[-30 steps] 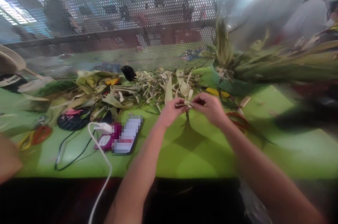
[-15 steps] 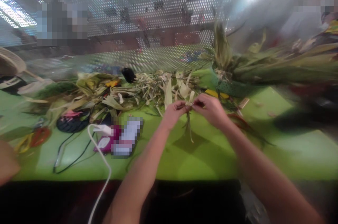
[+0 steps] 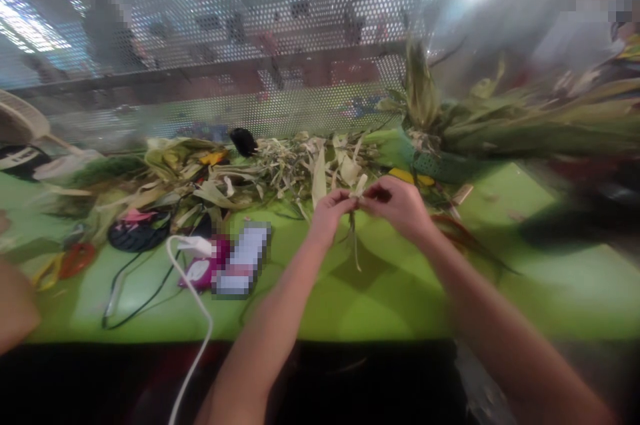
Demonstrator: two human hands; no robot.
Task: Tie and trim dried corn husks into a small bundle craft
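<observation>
Between my two hands is a small piece of dried corn husk [image 3: 361, 183], pale at the top, with thin strands [image 3: 356, 245] hanging below it over the green table. My left hand [image 3: 330, 208] pinches it from the left, thumb and fingertips together. From the right, my right hand [image 3: 397, 205] is closed on the same piece, its fingertips almost touching those of the left. The exact spot where the fingers meet is too small and blurred to make out. Just behind lies a heap of dry husk strips [image 3: 305, 165].
A phone [image 3: 243, 261], a purple power bank [image 3: 200, 273] with a white cable [image 3: 205, 315], and orange-handled scissors [image 3: 76, 259] lie left on the green table [image 3: 380, 305]. A green basket [image 3: 440, 166] of long husks stands back right. Another person's arm [image 3: 17, 311] shows at the left edge.
My hands stay pinched on the husk piece and have shifted very slightly. The pale tip leans a little more to the right, and the hanging strands have swung slightly left.
</observation>
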